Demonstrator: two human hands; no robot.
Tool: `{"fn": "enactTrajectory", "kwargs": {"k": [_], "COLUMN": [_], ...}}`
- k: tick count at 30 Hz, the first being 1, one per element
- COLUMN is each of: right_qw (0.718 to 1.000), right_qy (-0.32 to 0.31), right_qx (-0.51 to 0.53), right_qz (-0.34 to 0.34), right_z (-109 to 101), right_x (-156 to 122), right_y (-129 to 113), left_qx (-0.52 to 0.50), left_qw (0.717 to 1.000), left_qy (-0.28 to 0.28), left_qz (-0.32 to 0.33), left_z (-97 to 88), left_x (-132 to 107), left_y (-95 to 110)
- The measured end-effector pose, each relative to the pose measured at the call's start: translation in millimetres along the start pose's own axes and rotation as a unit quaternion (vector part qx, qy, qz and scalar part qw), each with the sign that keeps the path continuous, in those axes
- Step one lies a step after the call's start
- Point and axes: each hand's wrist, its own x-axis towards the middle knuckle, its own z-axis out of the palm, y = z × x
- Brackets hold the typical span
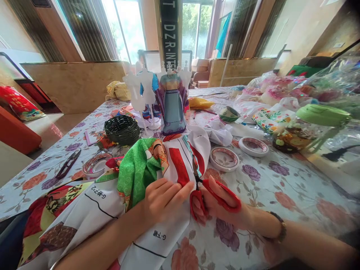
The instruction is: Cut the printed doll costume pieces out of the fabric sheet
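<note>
Red scissors (235,204), lower centre of frame, gripped in right hand (221,213); left hand (163,197) pinches printed fabric (179,167).

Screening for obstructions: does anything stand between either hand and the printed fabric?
Nothing visible does. The left hand is on the printed fabric; the right hand holds scissors right at its edge. The nearest tape roll lies beyond the scissors.

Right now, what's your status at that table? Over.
Right hand gripping red scissors. Left hand pinching bunched printed fabric. Tape roll nearby, seemingly not blocking.
</note>
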Motion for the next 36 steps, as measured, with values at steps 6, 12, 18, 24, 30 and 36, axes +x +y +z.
{"fn": "enactTrajectory", "kwargs": {"k": [6, 12, 18, 24, 30, 36], "right_qw": [0.999, 0.998, 0.997, 0.994, 0.995, 0.993], "right_qy": [0.028, 0.054, 0.079, 0.111, 0.085, 0.024], "right_qx": [0.021, 0.022, 0.016, -0.002, -0.035, -0.075], "right_qz": [-0.001, -0.028, -0.021, -0.008, -0.041, -0.089], "right_z": [1, 1, -1, 2, 5, 1], "right_x": [0, 0, -3, -6, -5, -1], "right_y": [7, 15, 21, 24, 21, 23], "left_qx": [-0.001, 0.002, -0.002, -0.048, -0.093, -0.052], "left_qw": [1.0, 1.0, 1.0, 0.998, 0.986, 0.986], "left_qy": [-0.012, -0.012, 0.012, 0.012, 0.032, -0.003], "left_qz": [0.001, 0.01, -0.013, -0.036, -0.133, -0.157], "left_z": [1.0, 0.1, 0.7, 2.3, 9.9, 15.1], "left_x": [-2, -1, -1, 0, 1, -3], "left_y": [-1, -1, 1, 1, 3, 2]}}
